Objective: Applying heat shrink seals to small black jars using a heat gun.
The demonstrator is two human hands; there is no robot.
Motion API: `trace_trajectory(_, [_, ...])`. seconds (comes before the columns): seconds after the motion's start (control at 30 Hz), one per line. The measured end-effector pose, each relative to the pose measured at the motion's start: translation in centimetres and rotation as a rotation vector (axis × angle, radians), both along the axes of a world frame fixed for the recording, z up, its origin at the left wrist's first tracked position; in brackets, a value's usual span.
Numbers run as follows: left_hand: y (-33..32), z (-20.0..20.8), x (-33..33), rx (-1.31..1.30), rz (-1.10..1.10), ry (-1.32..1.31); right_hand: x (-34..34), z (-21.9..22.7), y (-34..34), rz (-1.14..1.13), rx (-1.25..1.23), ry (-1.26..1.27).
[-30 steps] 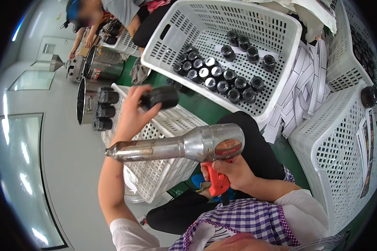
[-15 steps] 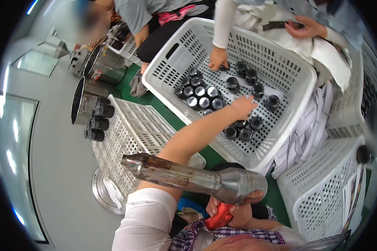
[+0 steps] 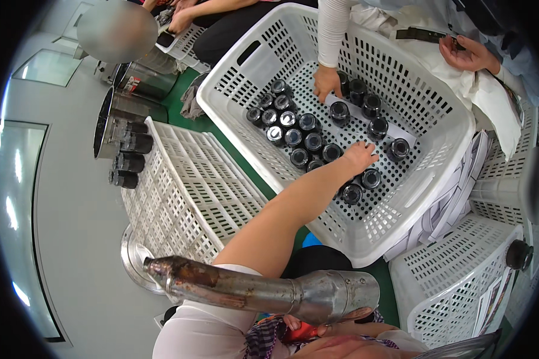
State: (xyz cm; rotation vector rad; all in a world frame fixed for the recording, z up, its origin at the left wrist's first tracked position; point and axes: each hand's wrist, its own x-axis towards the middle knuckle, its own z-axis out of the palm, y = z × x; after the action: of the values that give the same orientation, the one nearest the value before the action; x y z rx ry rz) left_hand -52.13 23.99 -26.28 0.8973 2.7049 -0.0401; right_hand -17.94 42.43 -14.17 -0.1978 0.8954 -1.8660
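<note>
Our left hand (image 3: 358, 157) reaches, fingers spread and empty, over black jars (image 3: 371, 178) in the white basket (image 3: 437, 107); our right hand (image 3: 332, 329) clamps the heat gun (image 3: 263, 290) aside.

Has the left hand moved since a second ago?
Yes. The left hand went from holding a black jar above the upturned basket to reaching among the jars inside the big white basket.

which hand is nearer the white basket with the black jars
Left. The left hand reaches inside the white basket, over the black jars. The right hand is below it, gripping the heat gun.
</note>
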Motion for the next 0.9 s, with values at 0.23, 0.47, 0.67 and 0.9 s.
trace_trajectory(0.23, [0.3,-0.8,2.3,-0.022,0.076,-0.015,-5.6,-1.2,-2.8,0.129,-0.338,0.000])
trace_trajectory(0.47, [-6.0,18.2,11.3,0.320,0.051,-0.007,-9.0,3.2,-4.8,0.052,-0.545,-0.103])
trace_trajectory(0.67, [-28.2,29.9,20.2,0.447,0.874,0.652,-8.8,6.3,-7.0,-0.004,-0.594,-0.137])
trace_trajectory(0.9, [-47.7,26.6,19.9,1.079,1.676,1.001,-8.0,6.3,-9.5,-0.037,-0.559,-0.178])
